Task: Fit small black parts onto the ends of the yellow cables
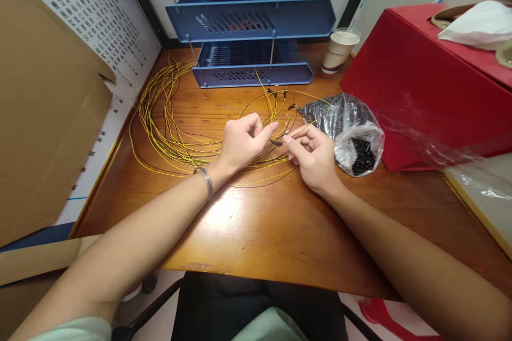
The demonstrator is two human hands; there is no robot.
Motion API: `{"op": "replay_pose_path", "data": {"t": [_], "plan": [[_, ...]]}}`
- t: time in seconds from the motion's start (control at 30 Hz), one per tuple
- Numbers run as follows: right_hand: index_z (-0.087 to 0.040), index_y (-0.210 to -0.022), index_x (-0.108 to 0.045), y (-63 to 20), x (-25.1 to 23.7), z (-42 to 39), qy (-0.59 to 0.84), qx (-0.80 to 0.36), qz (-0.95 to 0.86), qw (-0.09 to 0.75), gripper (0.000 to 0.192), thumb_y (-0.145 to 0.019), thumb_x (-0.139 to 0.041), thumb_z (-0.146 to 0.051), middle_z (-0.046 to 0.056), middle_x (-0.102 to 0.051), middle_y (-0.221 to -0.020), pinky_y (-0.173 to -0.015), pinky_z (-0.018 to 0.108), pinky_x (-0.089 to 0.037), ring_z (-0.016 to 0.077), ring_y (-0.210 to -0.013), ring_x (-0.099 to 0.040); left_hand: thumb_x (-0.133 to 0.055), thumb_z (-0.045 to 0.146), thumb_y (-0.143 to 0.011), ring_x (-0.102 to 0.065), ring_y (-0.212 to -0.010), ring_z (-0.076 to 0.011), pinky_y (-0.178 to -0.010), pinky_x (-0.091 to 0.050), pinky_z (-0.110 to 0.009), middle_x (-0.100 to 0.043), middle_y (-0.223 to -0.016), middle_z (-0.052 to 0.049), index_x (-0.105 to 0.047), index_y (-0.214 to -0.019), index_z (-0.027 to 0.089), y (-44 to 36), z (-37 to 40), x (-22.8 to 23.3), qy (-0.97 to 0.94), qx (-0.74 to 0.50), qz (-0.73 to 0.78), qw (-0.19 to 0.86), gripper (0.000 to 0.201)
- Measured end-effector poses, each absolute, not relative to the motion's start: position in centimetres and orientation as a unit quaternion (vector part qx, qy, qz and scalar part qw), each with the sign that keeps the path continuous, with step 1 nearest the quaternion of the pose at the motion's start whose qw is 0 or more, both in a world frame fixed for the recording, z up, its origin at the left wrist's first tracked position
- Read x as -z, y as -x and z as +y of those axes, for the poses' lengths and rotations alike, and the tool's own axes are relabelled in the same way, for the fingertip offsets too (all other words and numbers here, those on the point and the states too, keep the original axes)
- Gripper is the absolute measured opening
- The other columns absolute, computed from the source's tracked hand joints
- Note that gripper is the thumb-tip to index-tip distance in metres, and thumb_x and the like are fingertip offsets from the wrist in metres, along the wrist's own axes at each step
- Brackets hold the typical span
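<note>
Wires (168,133) lie left on table (260,234); trays (252,72) behind them; bag (352,133) right, box (428,85) beyond it.

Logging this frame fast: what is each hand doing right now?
Left hand: closed, pinching a small black sleeve.
Right hand: closed, pinching a thin yellow wire.

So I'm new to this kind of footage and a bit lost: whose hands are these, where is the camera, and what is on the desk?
The camera sits on a person's head, looking down at their own bare hands. The left hand and right hand meet over a small black piece on a thin yellow wire. Loops of yellow wires lie on the wooden desk, beside a clear plastic bag of black parts, a blue tiered tray, a paper cup and a red box.
</note>
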State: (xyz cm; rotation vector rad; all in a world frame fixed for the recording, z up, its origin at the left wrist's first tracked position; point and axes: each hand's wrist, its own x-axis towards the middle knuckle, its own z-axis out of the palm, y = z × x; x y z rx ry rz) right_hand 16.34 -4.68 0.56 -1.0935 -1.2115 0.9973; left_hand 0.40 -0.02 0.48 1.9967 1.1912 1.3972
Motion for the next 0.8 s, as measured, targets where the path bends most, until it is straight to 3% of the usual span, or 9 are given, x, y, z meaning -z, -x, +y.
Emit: {"op": "replay_pose_path", "data": {"t": [0.13, 0.2, 0.37, 0.47, 0.57, 0.7, 0.8], "plan": [[-0.019, -0.077, -0.061, -16.35, -0.39, -4.63, 0.469, -0.422, -0.511, 0.584, 0.023, -0.079, -0.076, -0.036, -0.004, -0.059, -0.062, -0.046, 0.023, -0.036, 0.0069, -0.048, -0.049, -0.069, 0.033, -0.089, -0.054, -0.049, -0.0075, -0.053, -0.041, -0.020, -0.063, -0.058, 0.006, -0.057, -0.089, 0.019, -0.31, -0.19, -0.50, -0.720, -0.479, 0.408, 0.293, 0.018], [-0.019, -0.077, -0.061, -16.37, -0.32, -4.61, 0.469, -0.419, -0.506, 0.590, 0.024, -0.078, -0.077, -0.036, -0.003, -0.061, -0.064, -0.047, 0.023, -0.038, 0.0070, -0.050, -0.050, -0.063, 0.034, -0.094, -0.058, -0.051, -0.0079, -0.055, -0.043, -0.020, -0.069, -0.063, 0.003, -0.063, -0.100, 0.017, -0.27, -0.33, -0.63, -0.747, -0.438, 0.385, 0.318, 0.018], [-0.020, -0.077, -0.059, -16.32, -0.15, -4.45, 0.461, -0.432, -0.480, 0.608, 0.028, -0.079, -0.077, -0.040, -0.001, -0.066, -0.071, -0.047, 0.023, -0.039, 0.0054, -0.047, -0.044, -0.056, 0.043, -0.098, -0.057, -0.055, -0.0073, -0.056, -0.040, -0.020, -0.075, -0.071, -0.001, -0.076, -0.085, 0.015, -0.14, -0.53, -1.12, -0.794, -0.366, 0.387, 0.293, 0.037], [-0.020, -0.078, -0.058, -16.31, -0.02, -4.34, 0.449, -0.440, -0.467, 0.622, 0.028, -0.080, -0.076, -0.041, -0.005, -0.060, -0.064, -0.047, 0.023, -0.040, 0.0049, -0.044, -0.038, -0.061, 0.044, -0.096, -0.055, -0.053, -0.0065, -0.054, -0.039, -0.019, -0.074, -0.068, -0.001, -0.078, -0.086, 0.015, -0.07, -0.61, -1.20, -0.799, -0.357, 0.382, 0.296, 0.035], [-0.021, -0.078, -0.058, -16.35, 0.08, -4.29, 0.446, -0.441, -0.452, 0.634, 0.027, -0.079, -0.077, -0.041, -0.005, -0.056, -0.062, -0.049, 0.023, -0.040, 0.0061, -0.048, -0.042, -0.068, 0.042, -0.091, -0.058, -0.054, -0.0063, -0.055, -0.041, -0.018, -0.074, -0.068, 0.000, -0.078, -0.088, 0.016, -0.03, -0.67, -1.01, -0.809, -0.365, 0.360, 0.287, 0.029], [-0.020, -0.080, -0.059, -16.40, 0.14, -4.23, 0.458, -0.426, -0.439, 0.645, 0.027, -0.079, -0.077, -0.040, -0.002, -0.062, -0.073, -0.049, 0.022, -0.040, 0.0076, -0.055, -0.050, -0.070, 0.035, -0.090, -0.065, -0.059, -0.0073, -0.060, -0.047, -0.017, -0.077, -0.075, -0.001, -0.077, -0.093, 0.015, 0.01, -0.62, -0.59, -0.814, -0.392, 0.336, 0.266, 0.021], [-0.020, -0.082, -0.059, -16.38, 0.13, -4.18, 0.462, -0.422, -0.435, 0.648, 0.026, -0.081, -0.076, -0.040, -0.001, -0.067, -0.077, -0.049, 0.023, -0.040, 0.0058, -0.050, -0.045, -0.067, 0.034, -0.093, -0.070, -0.064, -0.0093, -0.063, -0.050, -0.017, -0.078, -0.079, -0.002, -0.073, -0.101, 0.015, 0.04, -0.52, -0.45, -0.800, -0.408, 0.340, 0.279, 0.022]]}}
